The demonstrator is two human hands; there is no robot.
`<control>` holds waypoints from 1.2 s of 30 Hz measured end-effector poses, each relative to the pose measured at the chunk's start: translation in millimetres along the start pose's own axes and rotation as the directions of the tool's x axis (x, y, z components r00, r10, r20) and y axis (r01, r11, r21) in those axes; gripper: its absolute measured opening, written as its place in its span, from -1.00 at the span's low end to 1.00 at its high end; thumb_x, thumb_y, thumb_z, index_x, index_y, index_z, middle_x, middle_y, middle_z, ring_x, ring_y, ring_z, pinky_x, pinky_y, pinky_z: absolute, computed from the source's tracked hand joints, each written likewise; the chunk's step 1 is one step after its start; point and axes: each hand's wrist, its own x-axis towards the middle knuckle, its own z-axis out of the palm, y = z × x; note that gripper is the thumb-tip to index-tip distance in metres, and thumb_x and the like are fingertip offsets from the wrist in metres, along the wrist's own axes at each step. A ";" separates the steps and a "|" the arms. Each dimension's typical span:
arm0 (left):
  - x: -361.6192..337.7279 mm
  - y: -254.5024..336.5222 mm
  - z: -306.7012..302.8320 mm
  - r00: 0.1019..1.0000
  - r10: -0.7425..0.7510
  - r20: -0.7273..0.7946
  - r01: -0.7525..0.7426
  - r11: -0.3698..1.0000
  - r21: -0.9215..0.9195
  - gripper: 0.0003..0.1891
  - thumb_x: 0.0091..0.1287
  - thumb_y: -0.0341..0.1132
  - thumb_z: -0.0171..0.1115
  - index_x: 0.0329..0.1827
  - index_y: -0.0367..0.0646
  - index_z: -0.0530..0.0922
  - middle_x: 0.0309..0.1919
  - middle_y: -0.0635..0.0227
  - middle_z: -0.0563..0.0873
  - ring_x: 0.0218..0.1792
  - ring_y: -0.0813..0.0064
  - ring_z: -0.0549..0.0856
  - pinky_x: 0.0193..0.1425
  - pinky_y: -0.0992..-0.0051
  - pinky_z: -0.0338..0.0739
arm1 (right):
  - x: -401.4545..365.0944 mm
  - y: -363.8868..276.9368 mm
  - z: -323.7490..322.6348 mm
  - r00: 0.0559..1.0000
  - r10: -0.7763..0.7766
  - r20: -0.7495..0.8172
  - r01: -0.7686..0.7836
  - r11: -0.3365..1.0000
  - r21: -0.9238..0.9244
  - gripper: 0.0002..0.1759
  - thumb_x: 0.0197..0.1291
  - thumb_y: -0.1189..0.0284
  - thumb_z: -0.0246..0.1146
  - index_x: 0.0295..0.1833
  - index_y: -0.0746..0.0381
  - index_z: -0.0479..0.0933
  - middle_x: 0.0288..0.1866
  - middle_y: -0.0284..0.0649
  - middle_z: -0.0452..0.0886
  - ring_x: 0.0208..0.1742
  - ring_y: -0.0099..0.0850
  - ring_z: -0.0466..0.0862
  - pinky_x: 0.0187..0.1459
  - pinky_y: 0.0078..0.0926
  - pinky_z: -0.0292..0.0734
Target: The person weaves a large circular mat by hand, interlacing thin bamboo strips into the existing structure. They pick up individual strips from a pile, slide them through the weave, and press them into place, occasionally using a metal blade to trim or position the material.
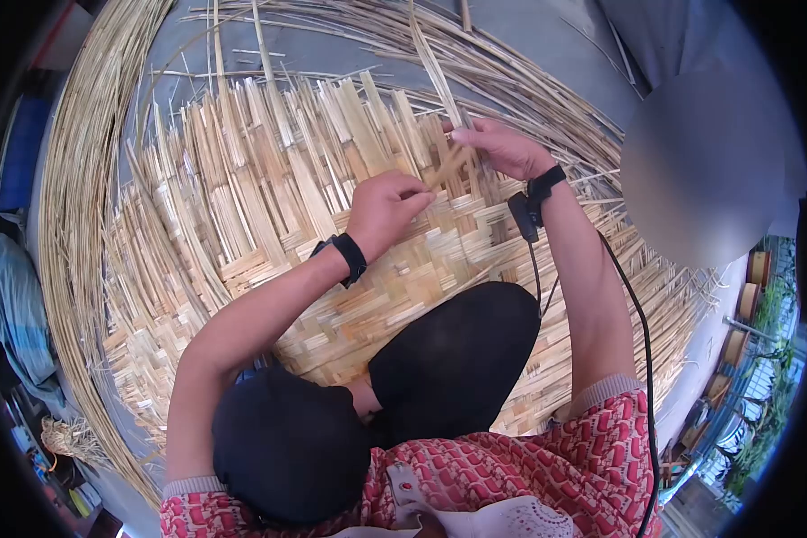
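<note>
A large mat of woven pale strips [269, 211] lies below me, its loose strip ends pointing away at the top. My left hand [387, 208] is closed in a pinch on a thin tan strip [448, 167] over the middle of the weave. Farther up and to the right, my right hand [504, 148] has thumb and fingers around long upright strips [435, 73] near the weave's far edge. The tan strip runs between the two hands. The fingertips of my right hand are partly hidden behind the strips.
Bundles of long thin strips lie at the left [90, 206] and across the far side [511, 76]. My bent knee [462, 354] rests over the mat. A black cable [641, 332] hangs by my right arm. Blue cloth [18, 305] is far left; potted plants stand at right.
</note>
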 end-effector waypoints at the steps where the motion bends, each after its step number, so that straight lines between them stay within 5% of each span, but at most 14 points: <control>1: -1.6 1.7 2.7 0.964 -0.248 -0.095 0.229 0.957 -0.177 -0.85 0.27 -0.39 0.40 -0.19 -0.27 0.68 -0.46 0.36 0.70 -0.43 0.49 0.71 -0.31 0.49 0.59 | 1.9 1.0 0.7 0.999 -0.021 0.038 0.023 0.999 -0.047 -0.34 0.30 0.16 0.39 0.38 0.28 0.42 0.10 -0.31 0.63 0.03 -0.56 0.63 0.05 -0.53 0.58; 4: 8.0 -9.2 8.2 0.869 -0.493 -0.045 0.409 0.766 -0.496 -0.84 0.26 -0.35 0.38 -0.30 -0.31 0.69 -0.56 0.36 0.69 -0.46 0.58 0.68 -0.33 0.55 0.58 | -4.4 -0.4 15.9 1.000 -0.022 -0.017 0.021 0.997 -0.071 -0.33 0.17 0.27 0.48 0.35 0.26 0.46 0.11 -0.31 0.63 0.10 -0.54 0.61 0.20 -0.50 0.51; 11: 1.3 -7.0 -5.3 0.899 -0.410 0.152 0.379 0.556 -0.740 -0.73 0.39 -0.52 0.18 0.12 -0.34 0.56 -0.08 0.18 0.70 -0.15 0.50 0.72 -0.07 0.58 0.66 | -19.6 -7.3 33.2 0.999 -0.034 0.035 0.035 0.999 -0.038 -0.41 0.28 0.36 0.40 0.38 0.27 0.44 0.22 -0.24 0.64 0.23 -0.47 0.59 0.33 -0.43 0.43; 13: -14.6 -24.4 -1.4 0.943 -0.302 -0.142 0.145 0.752 -0.643 -0.56 0.41 -0.56 0.11 0.37 -0.25 0.42 0.11 0.17 0.62 0.02 0.45 0.68 -0.02 0.55 0.64 | -17.5 -4.3 34.7 0.991 -0.011 -0.136 0.000 0.997 -0.079 -0.47 0.40 0.18 0.29 0.34 0.27 0.48 0.20 -0.25 0.64 0.20 -0.50 0.59 0.31 -0.46 0.43; 14: -24.0 -23.6 -7.3 0.963 -0.104 -0.250 0.056 0.980 -0.191 -0.40 0.37 -0.44 0.27 0.49 -0.06 0.36 -0.03 0.25 0.61 0.01 0.38 0.61 0.05 0.41 0.57 | -16.6 -1.9 34.1 0.990 -0.012 -0.141 0.001 0.997 -0.075 -0.47 0.40 0.18 0.29 0.34 0.27 0.48 0.20 -0.25 0.64 0.20 -0.50 0.59 0.31 -0.46 0.43; 15: -30.9 -20.3 -6.4 0.963 -0.104 -0.249 0.057 0.980 -0.190 -0.40 0.37 -0.44 0.27 0.49 -0.06 0.36 -0.03 0.25 0.61 0.01 0.38 0.61 0.05 0.41 0.57 | -12.8 -1.4 32.6 0.981 -0.018 -0.191 -0.018 0.982 -0.187 -0.47 0.44 0.10 0.22 0.30 0.27 0.51 0.16 -0.27 0.65 0.16 -0.52 0.59 0.28 -0.48 0.44; 17: -40.1 -9.0 -9.3 0.986 0.163 -0.025 -0.105 0.738 0.666 -0.29 0.28 -0.21 0.38 0.53 0.07 0.35 -0.15 0.32 0.53 -0.05 0.32 0.51 0.09 0.27 0.43 | -7.8 -3.0 36.6 0.972 -0.035 -0.232 -0.038 0.953 -0.300 -0.44 0.47 0.02 0.16 0.27 0.27 0.54 0.12 -0.29 0.66 0.12 -0.54 0.59 0.25 -0.49 0.44; 18: -40.4 -14.8 -6.3 0.968 0.247 0.031 -0.189 0.648 0.738 -0.24 0.22 0.04 0.35 0.53 0.17 0.35 -0.22 0.35 0.46 -0.09 0.30 0.44 0.08 0.25 0.32 | -7.0 -4.1 41.2 0.959 -0.054 -0.279 -0.056 0.927 -0.372 -0.43 0.48 0.00 0.14 0.24 0.29 0.55 0.07 -0.29 0.67 0.07 -0.54 0.58 0.20 -0.49 0.45; 23: -33.6 -32.1 4.0 0.968 0.172 0.183 -0.247 0.515 0.821 -0.22 0.25 0.22 0.20 0.53 0.15 0.34 -0.17 0.38 0.50 -0.06 0.36 0.47 0.03 0.30 0.33 | 4.3 13.0 43.0 0.914 -0.243 -0.324 0.002 0.803 -0.596 -0.48 0.45 0.06 0.18 0.07 0.37 0.57 -0.09 -0.06 0.71 -0.11 -0.40 0.61 0.03 -0.39 0.51; 26: -30.5 -33.5 0.9 0.948 0.207 0.240 -0.309 0.440 0.843 -0.13 0.20 0.30 0.20 0.55 0.09 0.32 -0.11 0.39 0.53 -0.03 0.39 0.49 0.03 0.32 0.35 | 5.9 28.4 42.7 0.871 -0.304 -0.385 -0.021 0.761 -0.648 -0.33 0.44 0.08 0.19 0.41 0.36 0.30 0.25 0.16 0.57 0.28 0.00 0.58 0.28 -0.24 0.43; 27: -31.7 -25.4 -3.9 0.953 0.148 0.263 -0.302 0.447 0.842 -0.11 0.17 0.32 0.22 0.55 0.10 0.31 -0.08 0.39 0.53 -0.03 0.40 0.49 0.02 0.33 0.35 | 16.6 60.1 24.9 0.729 -0.563 -0.389 0.050 0.611 -0.790 -0.29 0.42 0.09 0.20 0.43 0.38 0.28 0.31 0.21 0.50 0.32 0.09 0.51 0.31 -0.13 0.38; 28: -36.1 -28.6 -6.0 0.948 0.156 0.277 -0.318 0.451 0.834 -0.09 0.15 0.34 0.23 0.55 0.10 0.31 -0.02 0.38 0.53 0.00 0.39 0.48 0.05 0.30 0.35 | -6.5 33.3 42.5 0.684 -0.603 -0.410 -0.173 0.412 -0.895 -0.29 0.39 0.13 0.23 0.44 0.39 0.27 0.34 0.20 0.44 0.35 0.12 0.43 0.34 -0.05 0.32; 30: -61.6 -28.7 -16.1 0.932 0.218 0.289 -0.359 0.455 0.815 -0.14 0.18 0.32 0.23 0.50 0.10 0.35 0.13 0.25 0.51 0.26 0.24 0.44 0.23 0.13 0.35 | -24.1 28.5 43.0 0.549 -0.730 -0.407 -0.168 0.381 -0.909 -0.33 0.32 0.25 0.29 0.43 0.36 0.30 0.33 0.13 0.44 0.36 0.11 0.40 0.35 -0.03 0.30; 36: -159.3 -40.6 -56.3 0.939 0.274 0.209 -0.344 0.774 0.531 -0.64 0.31 -0.22 0.32 0.16 0.00 0.63 0.26 0.12 0.49 0.36 0.04 0.39 0.36 0.05 0.32 | -96.8 33.7 36.3 0.704 -0.569 -0.425 -0.022 0.581 -0.814 -0.46 0.28 0.32 0.32 0.30 0.34 0.42 0.18 0.09 0.58 0.19 0.01 0.57 0.27 -0.13 0.43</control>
